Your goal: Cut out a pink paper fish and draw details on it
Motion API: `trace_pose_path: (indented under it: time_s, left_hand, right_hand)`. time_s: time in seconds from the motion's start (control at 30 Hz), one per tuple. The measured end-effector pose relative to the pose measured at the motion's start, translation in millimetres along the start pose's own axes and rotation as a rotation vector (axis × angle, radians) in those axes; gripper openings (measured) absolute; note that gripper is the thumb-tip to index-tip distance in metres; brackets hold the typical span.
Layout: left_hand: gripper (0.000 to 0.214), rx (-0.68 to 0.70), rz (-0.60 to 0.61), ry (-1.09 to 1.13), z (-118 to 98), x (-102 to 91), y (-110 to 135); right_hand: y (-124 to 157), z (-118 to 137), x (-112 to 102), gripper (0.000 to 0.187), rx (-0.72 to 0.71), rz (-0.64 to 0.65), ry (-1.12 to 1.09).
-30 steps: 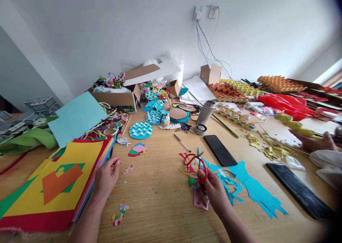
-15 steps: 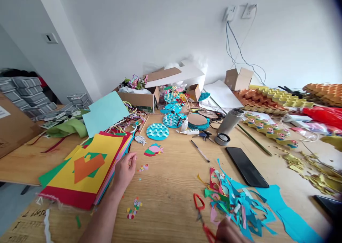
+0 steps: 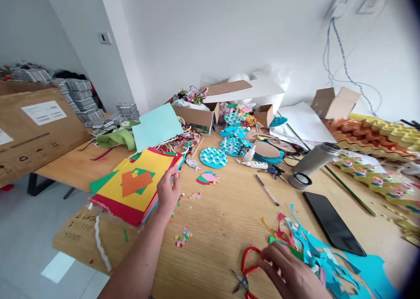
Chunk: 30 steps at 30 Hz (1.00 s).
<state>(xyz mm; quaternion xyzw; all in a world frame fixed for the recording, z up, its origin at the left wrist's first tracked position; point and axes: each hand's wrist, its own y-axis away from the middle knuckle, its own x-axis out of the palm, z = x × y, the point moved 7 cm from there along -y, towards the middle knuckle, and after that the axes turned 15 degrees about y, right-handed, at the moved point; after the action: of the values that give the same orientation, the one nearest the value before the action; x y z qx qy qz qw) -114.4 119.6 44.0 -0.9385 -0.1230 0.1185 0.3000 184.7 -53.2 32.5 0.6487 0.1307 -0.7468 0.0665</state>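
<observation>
My left hand (image 3: pixel 168 193) is held over the right edge of the coloured paper stack (image 3: pixel 138 200), its fingers curled together. Whether anything small sits in the fingertips I cannot make out. My right hand (image 3: pixel 290 270) is closed at a red handle loop of the scissors (image 3: pixel 243 282), whose blades are spread and point left. Under and beside that hand lie turquoise paper scraps (image 3: pixel 321 255). A layered paper fish (image 3: pixel 208 178) in pink, green and red lies ahead of my left hand. Small round paper dots (image 3: pixel 183 236) are scattered between my hands.
A black phone (image 3: pixel 333 222), a pen (image 3: pixel 267 189) and a steel flask (image 3: pixel 316 159) lie to the right. Glue bottles (image 3: pixel 256 164) and a wavy turquoise disc (image 3: pixel 213 157) are farther back. A large cardboard box (image 3: pixel 42 128) stands left; egg trays (image 3: pixel 377 135) are at the back right.
The view has swung left, bringing the large box further in. My right hand has come further into view, and the scissors have shifted slightly towards me. My left hand remains by the paper stack.
</observation>
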Motion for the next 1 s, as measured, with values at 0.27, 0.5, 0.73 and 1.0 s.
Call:
trace_pose_path:
  time_s: [0.27, 0.5, 0.73, 1.0]
  left_hand:
    - [0.03, -0.06, -0.322, 0.253, -2.6, -33.1, -6.0]
    - [0.03, -0.034, -0.424, 0.287, -2.2, -44.7, -6.7]
    - [0.031, -0.058, -0.433, 0.263, 6.2, -46.1, -5.1]
    - [0.029, -0.061, -0.433, 0.298, 3.7, -43.9, -3.9]
  right_hand:
    - [-78.7, 34.4, -0.2, 0.017, -0.051, -0.049, -0.171]
    - [-109.5, 20.8, 2.8, 0.015, -0.075, -0.023, -0.119]
    - [-142.1, 36.2, -8.7, 0.015, -0.131, -0.023, -0.131]
    - [-156.9, 56.1, 12.8, 0.026, -0.182, 0.068, -0.092]
